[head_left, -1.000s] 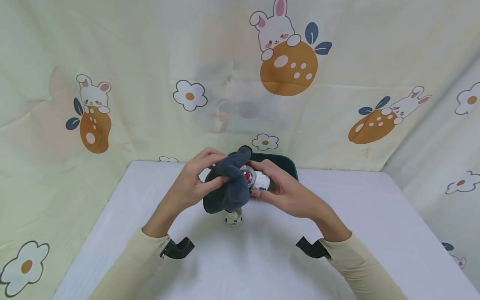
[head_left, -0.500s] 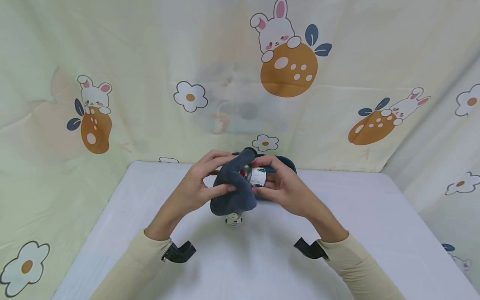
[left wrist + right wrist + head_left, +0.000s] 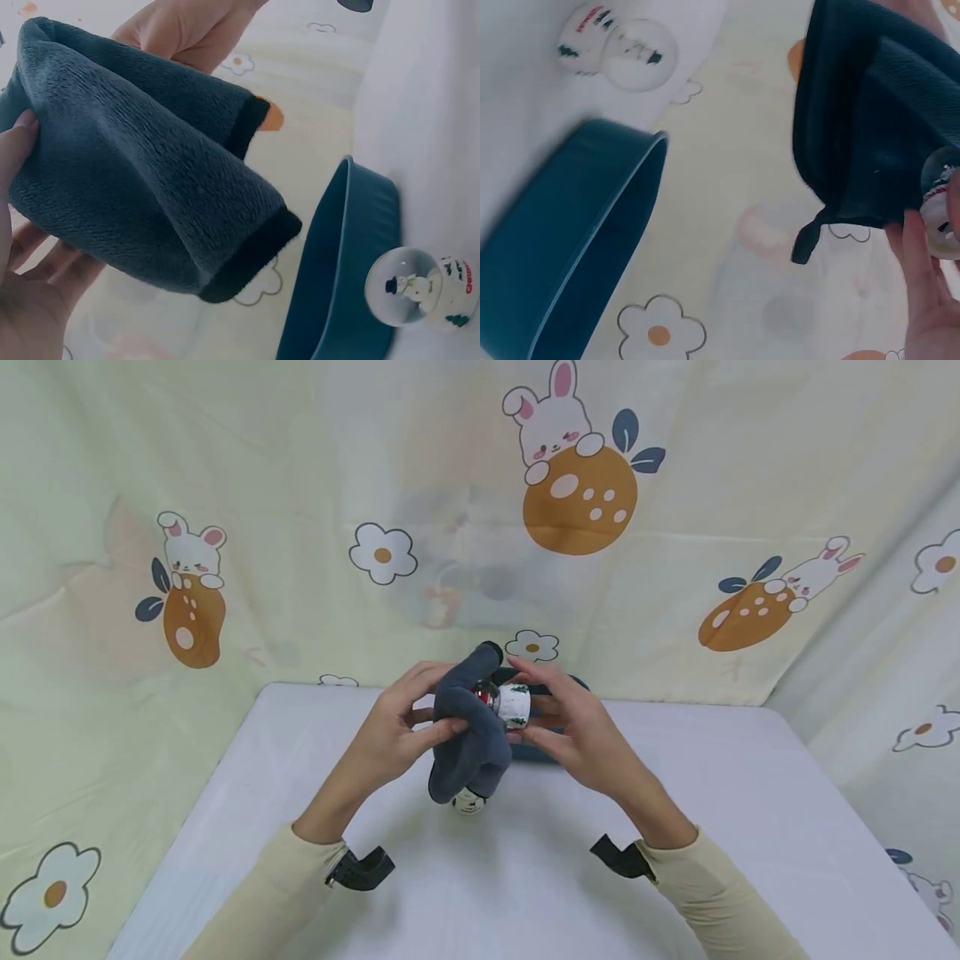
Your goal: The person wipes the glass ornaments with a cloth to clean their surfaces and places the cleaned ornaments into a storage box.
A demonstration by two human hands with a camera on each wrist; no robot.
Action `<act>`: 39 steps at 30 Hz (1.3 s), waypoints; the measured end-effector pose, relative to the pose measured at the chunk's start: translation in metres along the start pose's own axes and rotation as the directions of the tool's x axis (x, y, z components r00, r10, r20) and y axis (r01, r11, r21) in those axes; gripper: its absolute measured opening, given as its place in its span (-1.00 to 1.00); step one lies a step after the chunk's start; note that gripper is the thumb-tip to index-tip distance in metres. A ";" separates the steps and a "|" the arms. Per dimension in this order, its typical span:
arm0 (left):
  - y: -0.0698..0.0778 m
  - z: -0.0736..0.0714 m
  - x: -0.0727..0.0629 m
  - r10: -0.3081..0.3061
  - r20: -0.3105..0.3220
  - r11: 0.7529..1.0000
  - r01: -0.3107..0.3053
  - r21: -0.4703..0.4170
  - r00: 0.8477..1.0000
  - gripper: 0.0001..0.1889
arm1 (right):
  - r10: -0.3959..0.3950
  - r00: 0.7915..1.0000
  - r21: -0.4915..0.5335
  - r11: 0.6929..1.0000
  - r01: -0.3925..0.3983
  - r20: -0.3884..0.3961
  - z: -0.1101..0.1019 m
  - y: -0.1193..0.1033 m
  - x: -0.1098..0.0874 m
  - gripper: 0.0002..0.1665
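My left hand (image 3: 390,727) grips a grey-blue plush cloth (image 3: 468,727) with a black edge, thumb on its near side. The cloth lies against the clear dome of a snow globe (image 3: 516,705), which is tipped sideways with its white base to the right. My right hand (image 3: 588,735) holds that base between thumb and fingers. In the right wrist view the held globe is partly cut off at the frame's edge. A second snow globe (image 3: 405,289), with a snowman inside, stands on the table below the cloth, partly hidden by it in the head view.
Behind the hands, a dark teal bin (image 3: 364,240) stands near the back of the white table (image 3: 510,893). A curtain with rabbit and flower prints (image 3: 300,568) hangs behind the table and along the sides.
The cloth has shifted slightly right and its lower part hangs lower, covering more of the standing globe. The held globe has turned in my right hand, whose index finger has lifted.
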State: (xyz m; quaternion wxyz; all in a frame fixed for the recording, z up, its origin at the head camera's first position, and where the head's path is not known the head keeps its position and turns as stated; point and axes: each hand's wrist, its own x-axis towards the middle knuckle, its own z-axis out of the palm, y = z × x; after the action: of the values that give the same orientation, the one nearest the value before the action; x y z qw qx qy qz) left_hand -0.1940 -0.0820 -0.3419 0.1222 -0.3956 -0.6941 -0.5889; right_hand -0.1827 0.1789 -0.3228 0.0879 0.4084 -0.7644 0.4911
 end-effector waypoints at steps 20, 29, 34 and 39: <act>0.000 0.005 -0.001 0.021 -0.051 1.000 -0.020 0.020 0.999 -0.37 | -0.077 0.995 -0.124 0.990 0.068 -0.063 -0.004 -0.002 0.004 -0.20; 0.000 0.003 -0.001 0.037 -0.059 0.999 -0.035 0.037 0.998 -0.37 | 0.024 0.999 -0.004 1.000 -0.024 -0.043 -0.004 -0.003 0.006 -0.33; 0.000 0.004 -0.002 0.062 -0.069 0.996 -0.057 0.071 0.996 -0.37 | 0.074 0.997 0.001 0.997 -0.074 -0.030 -0.007 -0.005 0.007 -0.37; -0.001 0.004 -0.003 0.087 -0.072 0.992 -0.079 0.099 0.994 -0.37 | 0.136 0.991 0.065 0.989 -0.134 -0.021 -0.007 -0.006 0.008 -0.46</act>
State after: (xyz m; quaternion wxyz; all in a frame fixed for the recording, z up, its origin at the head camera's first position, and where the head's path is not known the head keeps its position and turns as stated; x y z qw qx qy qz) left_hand -0.1909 -0.0794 -0.3458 0.1917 -0.3951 -0.6993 -0.5640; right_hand -0.1851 0.1789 -0.3110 0.0509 0.3522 -0.7731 0.5251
